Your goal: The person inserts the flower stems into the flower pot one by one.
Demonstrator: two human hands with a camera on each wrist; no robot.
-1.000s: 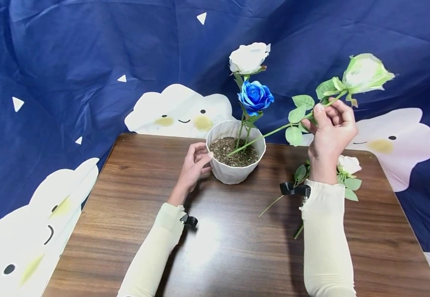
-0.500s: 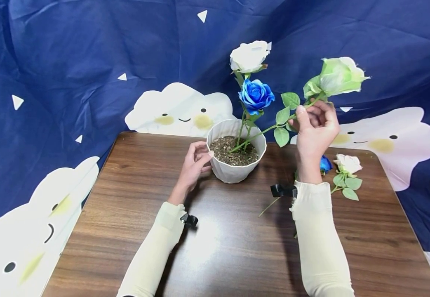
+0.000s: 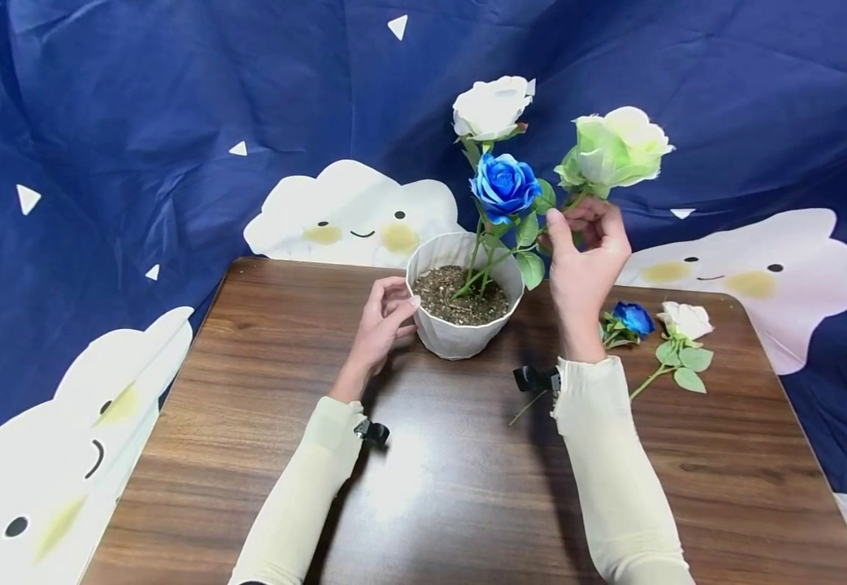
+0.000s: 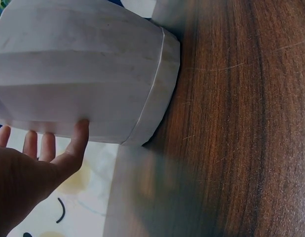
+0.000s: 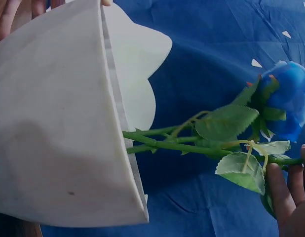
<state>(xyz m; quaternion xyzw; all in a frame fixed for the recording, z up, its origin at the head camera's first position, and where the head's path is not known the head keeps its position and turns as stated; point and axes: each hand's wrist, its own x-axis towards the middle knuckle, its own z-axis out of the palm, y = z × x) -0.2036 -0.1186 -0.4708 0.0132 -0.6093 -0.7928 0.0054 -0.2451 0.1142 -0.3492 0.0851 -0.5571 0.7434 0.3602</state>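
Observation:
A white faceted flowerpot [image 3: 455, 340] with soil [image 3: 441, 294] stands toward the table's back. My left hand [image 3: 379, 325] rests fingertips and thumb against its left side; in the left wrist view the fingers [image 4: 79, 136] touch the wall. My right hand [image 3: 587, 268] pinches the stem of a green-white rose [image 3: 616, 150] just below its bloom, right of the pot. This stem slants down to the soil. A white rose [image 3: 492, 110] and a blue rose [image 3: 505, 188] stand in the pot. In the right wrist view, the green stems [image 5: 192, 147] run close together over the rim.
On the table's right lie another blue rose [image 3: 631, 319] and a white rose [image 3: 684, 322] with leaves; the right forearm partly covers stems there. A blue cloth backdrop [image 3: 175, 106] with printed clouds hangs behind the wooden table [image 3: 438, 487].
The right hand has moved left with the green-white rose, bringing its bloom nearer the pot and its stem more upright. The blue rose on the table has come into sight. The left hand stays put.

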